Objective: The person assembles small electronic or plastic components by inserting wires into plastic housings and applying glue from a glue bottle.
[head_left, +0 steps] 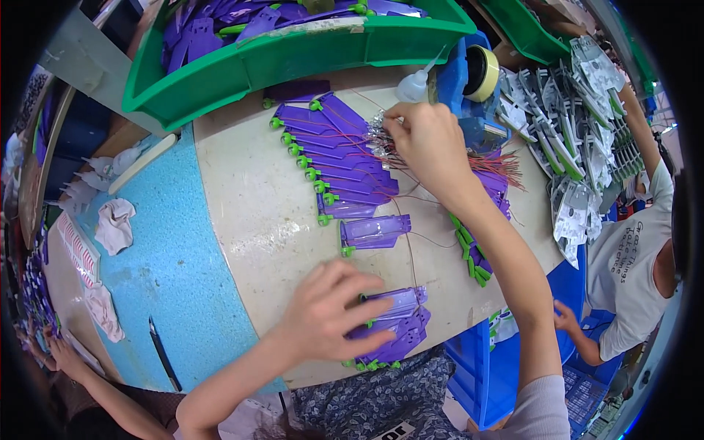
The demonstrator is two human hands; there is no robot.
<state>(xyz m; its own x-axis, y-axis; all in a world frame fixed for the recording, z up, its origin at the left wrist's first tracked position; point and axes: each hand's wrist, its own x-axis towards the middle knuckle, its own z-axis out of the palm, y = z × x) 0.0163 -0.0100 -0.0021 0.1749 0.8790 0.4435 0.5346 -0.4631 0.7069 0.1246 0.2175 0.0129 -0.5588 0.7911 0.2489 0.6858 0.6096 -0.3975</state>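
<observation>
My left hand [330, 315] hovers with spread fingers beside a small stack of purple plastic pieces [405, 336] with green ends, near the table's front edge. It is slightly blurred and looks open. Farther off, my right hand [431, 143] has its thumb and fingers pinched together over a heap of small shiny parts [376, 138] with thin red wires [502, 169]. What lies in the pinch is too small to make out. Left of the heap, several purple pieces overlap in a slanting row [341, 165]. A single purple piece [375, 232] lies nearer me, a wire beside it.
A green bin [293, 62] of purple pieces spans the back. Near it are a small dropper bottle [413, 86] and a tape roll [482, 73]. Grey-white parts [565, 139] pile up at right, near another person. A black pen-like tool [164, 355] lies on the blue mat [165, 257].
</observation>
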